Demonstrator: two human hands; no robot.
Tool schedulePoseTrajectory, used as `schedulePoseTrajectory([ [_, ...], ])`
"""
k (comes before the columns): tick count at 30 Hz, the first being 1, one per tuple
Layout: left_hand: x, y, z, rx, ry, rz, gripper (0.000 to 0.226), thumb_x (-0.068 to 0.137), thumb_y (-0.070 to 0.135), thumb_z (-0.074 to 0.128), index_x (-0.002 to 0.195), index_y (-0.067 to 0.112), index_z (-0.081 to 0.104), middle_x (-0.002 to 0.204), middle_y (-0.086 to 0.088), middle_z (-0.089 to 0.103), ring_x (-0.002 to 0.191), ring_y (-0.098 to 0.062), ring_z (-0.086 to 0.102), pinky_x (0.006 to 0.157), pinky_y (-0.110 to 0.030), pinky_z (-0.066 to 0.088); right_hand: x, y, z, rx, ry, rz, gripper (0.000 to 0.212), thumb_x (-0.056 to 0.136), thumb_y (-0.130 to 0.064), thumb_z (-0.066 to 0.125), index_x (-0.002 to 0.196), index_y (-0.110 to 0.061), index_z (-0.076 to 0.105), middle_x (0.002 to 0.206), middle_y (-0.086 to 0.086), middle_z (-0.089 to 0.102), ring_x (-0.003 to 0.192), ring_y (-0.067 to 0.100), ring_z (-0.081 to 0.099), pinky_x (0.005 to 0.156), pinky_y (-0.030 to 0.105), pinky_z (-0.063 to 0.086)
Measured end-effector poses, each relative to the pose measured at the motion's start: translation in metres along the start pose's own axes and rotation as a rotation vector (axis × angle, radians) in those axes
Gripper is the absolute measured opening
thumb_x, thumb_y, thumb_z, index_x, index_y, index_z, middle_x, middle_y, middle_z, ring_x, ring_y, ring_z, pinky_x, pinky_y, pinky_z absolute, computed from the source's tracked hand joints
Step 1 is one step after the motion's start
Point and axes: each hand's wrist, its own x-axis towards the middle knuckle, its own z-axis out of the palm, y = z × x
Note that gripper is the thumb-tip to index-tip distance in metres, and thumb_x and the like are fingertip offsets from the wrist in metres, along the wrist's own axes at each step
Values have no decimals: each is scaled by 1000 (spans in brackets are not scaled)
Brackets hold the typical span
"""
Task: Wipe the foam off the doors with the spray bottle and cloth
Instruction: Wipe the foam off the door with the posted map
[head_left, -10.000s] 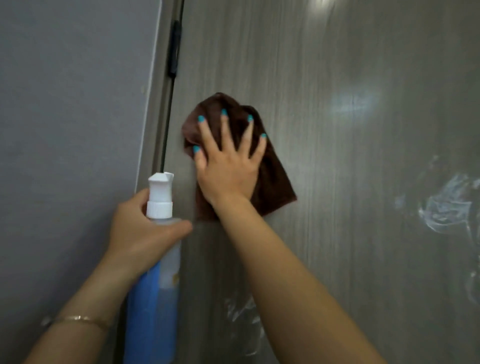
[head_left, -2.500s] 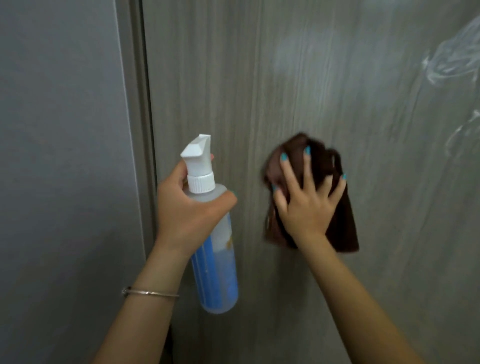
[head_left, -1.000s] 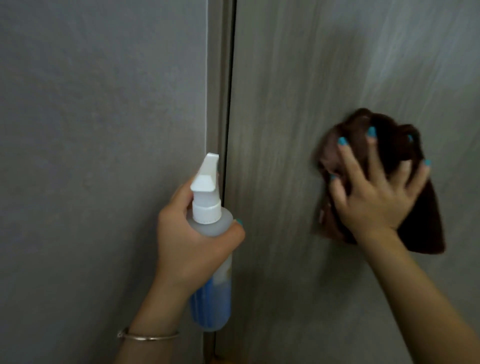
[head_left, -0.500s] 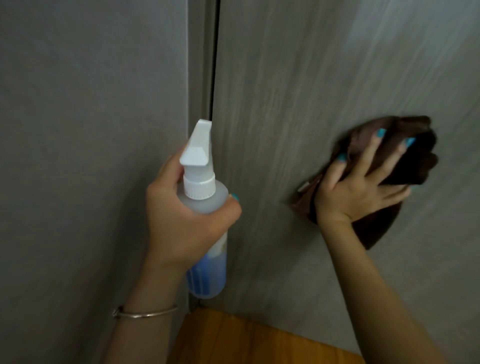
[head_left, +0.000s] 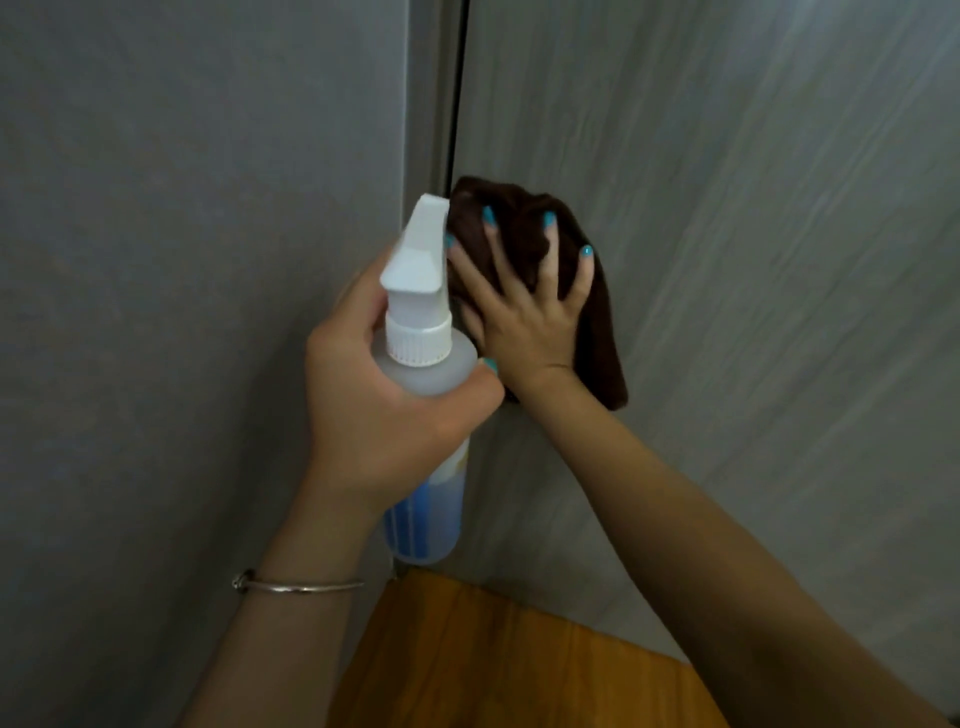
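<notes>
My left hand (head_left: 384, 410) grips a clear spray bottle (head_left: 423, 358) with a white nozzle and blue liquid, held upright in front of the door's left edge. Spread flat, my right hand (head_left: 524, 317) presses a dark brown cloth (head_left: 597, 332) against the grey wood-grain door (head_left: 753, 260), close to the dark gap along the door's left edge. The bottle's nozzle covers part of the cloth and my right thumb. No foam shows on the part of the door in view.
A plain grey wall (head_left: 182, 312) fills the left side, with the door frame (head_left: 431, 104) between it and the door. An orange wooden floor (head_left: 509, 660) shows at the bottom, below the door.
My right hand has slid the cloth leftward across the door to its left edge, behind the bottle's nozzle. The bottle stays in my left hand's grip.
</notes>
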Motion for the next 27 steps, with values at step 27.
schedulePoseTrajectory([
  [27,0,-14,-14,16,89,-166,37,53,37,69,79,14,59,77,3,66,64,-12,63,56,-24,51,-63,4,-4,-144,37,597,55,100,-56,27,152,-38,23,150,9,38,106,47,53,103,63,33],
])
